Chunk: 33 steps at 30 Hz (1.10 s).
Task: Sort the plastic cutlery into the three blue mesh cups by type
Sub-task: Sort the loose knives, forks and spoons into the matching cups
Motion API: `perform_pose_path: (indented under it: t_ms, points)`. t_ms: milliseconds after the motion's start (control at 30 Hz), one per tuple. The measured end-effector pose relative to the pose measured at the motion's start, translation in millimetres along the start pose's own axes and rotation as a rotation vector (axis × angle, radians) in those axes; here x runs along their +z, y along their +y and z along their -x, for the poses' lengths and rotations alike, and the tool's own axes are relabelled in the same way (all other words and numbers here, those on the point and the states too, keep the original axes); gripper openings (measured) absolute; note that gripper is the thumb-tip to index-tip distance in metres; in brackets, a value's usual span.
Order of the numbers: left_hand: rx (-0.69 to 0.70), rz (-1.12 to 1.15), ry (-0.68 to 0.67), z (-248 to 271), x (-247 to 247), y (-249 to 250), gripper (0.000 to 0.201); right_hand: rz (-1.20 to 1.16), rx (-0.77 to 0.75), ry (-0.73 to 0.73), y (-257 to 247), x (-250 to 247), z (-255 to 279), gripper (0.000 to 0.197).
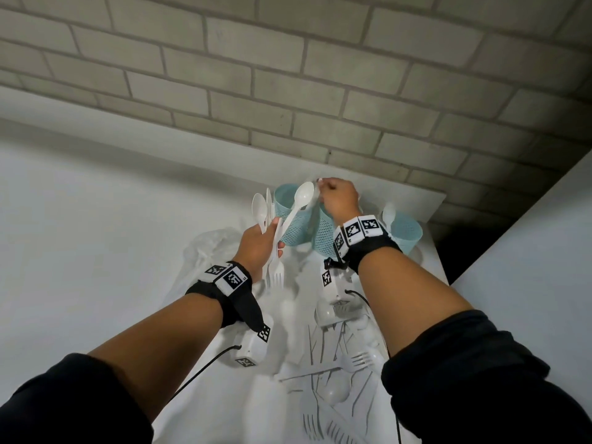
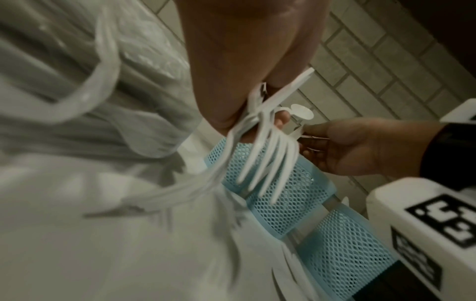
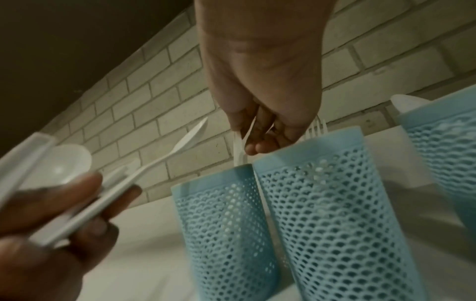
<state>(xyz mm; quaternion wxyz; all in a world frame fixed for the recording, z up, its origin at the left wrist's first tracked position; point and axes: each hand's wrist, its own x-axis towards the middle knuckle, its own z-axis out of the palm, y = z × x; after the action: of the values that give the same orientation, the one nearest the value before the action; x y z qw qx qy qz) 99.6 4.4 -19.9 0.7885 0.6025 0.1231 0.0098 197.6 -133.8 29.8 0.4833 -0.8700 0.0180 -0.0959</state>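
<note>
Against gray brick wall (image 1: 288, 75), white table (image 1: 80, 235).

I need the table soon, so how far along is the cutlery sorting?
Early on. Done: fork tines show in the middle cup and a spoon stands in the right cup. In hand: the right hand lowers a white piece into the left cup, while the left hand holds a mixed bunch of cutlery. Left: that bunch and the loose pile on the table.

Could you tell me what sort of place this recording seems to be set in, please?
Probably a staged sorting table indoors, not a kitchen: a white table against a painted brick wall, bearing only mesh cups and loose cutlery.
</note>
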Motion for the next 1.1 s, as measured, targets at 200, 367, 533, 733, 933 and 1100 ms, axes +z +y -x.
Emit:
perform_pose_path:
  t_ms: [200, 367, 533, 733, 933, 1100]
  points:
    - [-0.029, 0.044, -0.069, 5, 11, 7, 0.021, -0.171, -0.147, 0.150, -8, -18, 20, 0.037]
    - [-0.046, -0.014, -0.197, 12, 32, 12, 0.026, -0.089, -0.191, -0.023, -1, -35, 34, 0.048]
    - [-0.089, -0.099, -0.374, 23, 51, 9, 0.032, -0.287, -0.098, 0.008, 9, -58, 39, 0.033]
    - [-0.117, -0.253, -0.531, 35, 65, 7, 0.040, -0.207, -0.107, -0.158, 11, -98, 56, 0.009]
    - [-0.225, -0.347, -0.655, 38, 71, 9, 0.040, -0.107, 0.071, -0.367, 19, -114, 63, 0.016]
    - [-0.269, -0.420, -0.727, 44, 73, 8, 0.040, -0.118, 0.102, -0.431, 26, -111, 69, 0.010]
